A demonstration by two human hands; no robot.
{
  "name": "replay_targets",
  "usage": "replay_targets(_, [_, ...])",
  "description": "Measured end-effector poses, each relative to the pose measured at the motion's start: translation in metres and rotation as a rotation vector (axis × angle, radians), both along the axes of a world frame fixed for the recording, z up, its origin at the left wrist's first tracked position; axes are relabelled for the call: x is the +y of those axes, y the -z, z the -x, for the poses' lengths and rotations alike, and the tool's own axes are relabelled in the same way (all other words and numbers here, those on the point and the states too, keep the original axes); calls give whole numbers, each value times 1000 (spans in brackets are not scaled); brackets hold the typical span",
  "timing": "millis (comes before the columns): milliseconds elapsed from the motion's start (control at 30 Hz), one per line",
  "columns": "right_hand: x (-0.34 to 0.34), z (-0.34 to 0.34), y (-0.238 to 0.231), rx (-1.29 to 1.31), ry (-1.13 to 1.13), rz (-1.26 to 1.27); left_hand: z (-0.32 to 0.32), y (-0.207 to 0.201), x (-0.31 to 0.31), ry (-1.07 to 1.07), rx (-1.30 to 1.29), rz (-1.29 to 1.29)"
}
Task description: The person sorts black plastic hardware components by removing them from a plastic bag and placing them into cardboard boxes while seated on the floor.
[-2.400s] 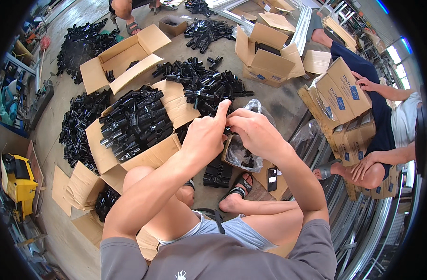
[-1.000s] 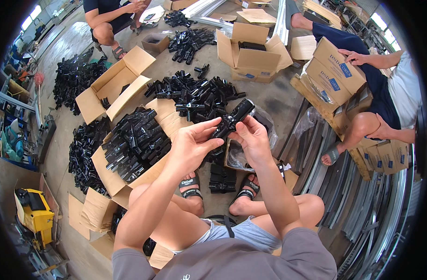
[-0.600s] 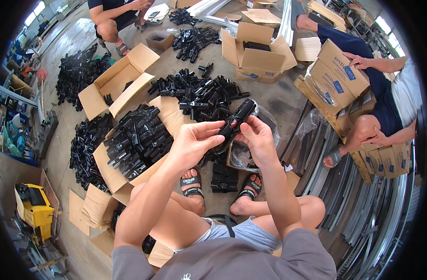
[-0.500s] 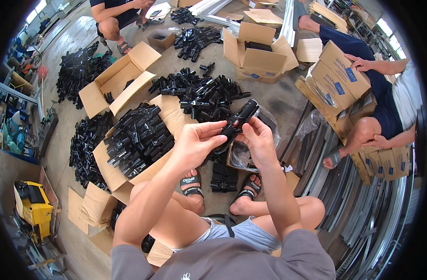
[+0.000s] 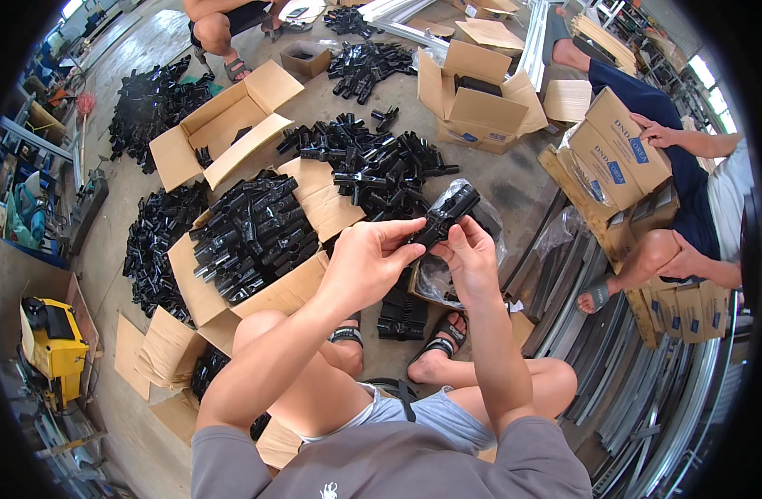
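Note:
Between my two hands is a glossy black tubular part (image 5: 450, 209), tilted with its upper end pointing away and to the right. Thumb and fingers of my left hand (image 5: 383, 251) pinch its lower left end. My right hand (image 5: 471, 256) grips it from the right side, thumb toward me. Clear film seems to cover its far end. Just beyond, a loose pile of similar black parts (image 5: 381, 166) lies on the floor. Below my hands stands an open box (image 5: 427, 287) with clear plastic in it, partly hidden by my right hand.
To the left, an open carton (image 5: 200, 303) is filled with stacked black parts; an open carton (image 5: 181, 158) lies beyond it. More piles (image 5: 160, 241) surround them. At right, a co-worker's hand (image 5: 655, 131) rests on a closed carton (image 5: 618, 154), near long metal strips (image 5: 630, 366).
The black part has turned in my hands and moved slightly to the right. My view has shifted a little. The co-worker at the right has moved the lower hand up onto the knee.

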State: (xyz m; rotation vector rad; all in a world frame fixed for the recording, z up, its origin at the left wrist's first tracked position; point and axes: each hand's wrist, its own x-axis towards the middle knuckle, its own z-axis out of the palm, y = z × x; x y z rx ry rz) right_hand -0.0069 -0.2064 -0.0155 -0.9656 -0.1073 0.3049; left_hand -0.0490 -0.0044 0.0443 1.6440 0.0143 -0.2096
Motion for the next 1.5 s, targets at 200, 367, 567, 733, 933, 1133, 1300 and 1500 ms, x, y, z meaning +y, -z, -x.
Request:
replay_targets(200, [3,0,2,71,100,36,-1,18,-5,15,7,49])
replay_targets(367, [5,-3,-5,105,167,228,2,28,-14,-60,135,329])
replay_targets(567, [-6,-7,-14,47,129,360,6,5,-10,-95,384,654])
replay_targets(733, [-55,-46,97,-14,261,1091,10,-4,-6,-169,351,795])
replay_targets(933, [-113,-11,253,-54,-335,2006,6,-13,-9,-128,296,837])
replay_targets(1133, [-110,-6,283,-84,-507,2128,6,-13,1,-221,284,779])
replay_targets(1300, [-119,-14,283,-159,-657,2230,0,-9,-1,-197,317,773])
replay_targets(1500, [-123,-12,287,-254,-687,2153,-1,-13,-1,-192,296,748])
